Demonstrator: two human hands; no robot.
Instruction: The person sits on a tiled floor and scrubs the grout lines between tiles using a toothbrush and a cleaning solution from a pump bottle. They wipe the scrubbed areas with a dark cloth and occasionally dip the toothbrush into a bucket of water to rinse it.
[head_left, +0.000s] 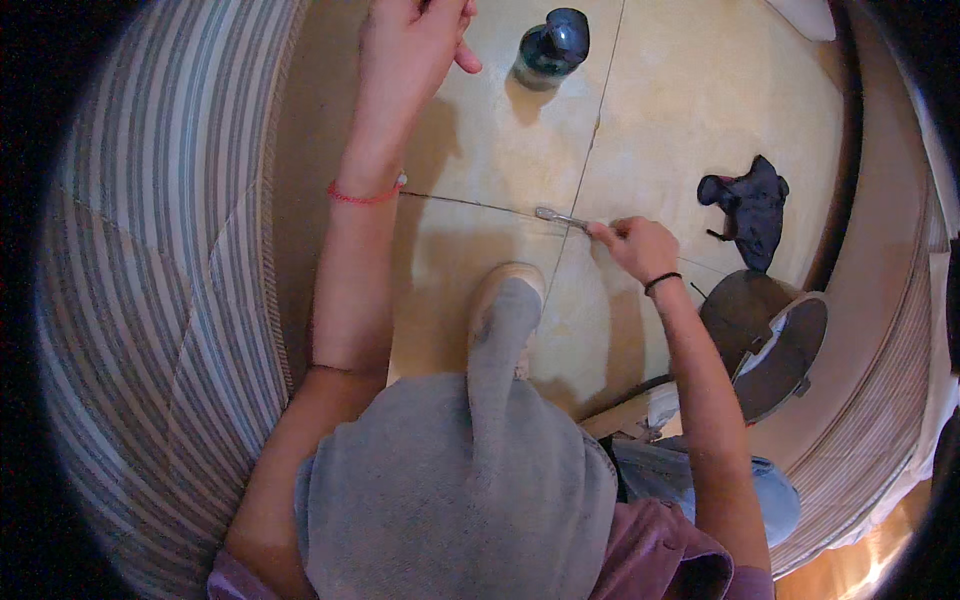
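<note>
My right hand (637, 244) is closed around the handle of a slim metal tool (553, 216). The tool's flat, rounded head points left, just over a crossing of two floor joints; its exact kind is unclear. My left hand (420, 37) is at the top edge, partly cut off, with some fingers bent and one pointing down to the right. Whether it holds anything is hidden. To its right, a dark-topped glass bottle (546, 56) stands on the pale tiled floor (660, 112). Below the tool's head is my beige shoe (510, 289), under a grey trouser leg.
A black crumpled item (757, 210), perhaps cloth or a bag, lies right of my right hand. Beside my right forearm a grey open cylindrical container (787, 337) lies tilted. Striped upholstery (172, 225) borders the left; more striped fabric (855, 450) curves along the right.
</note>
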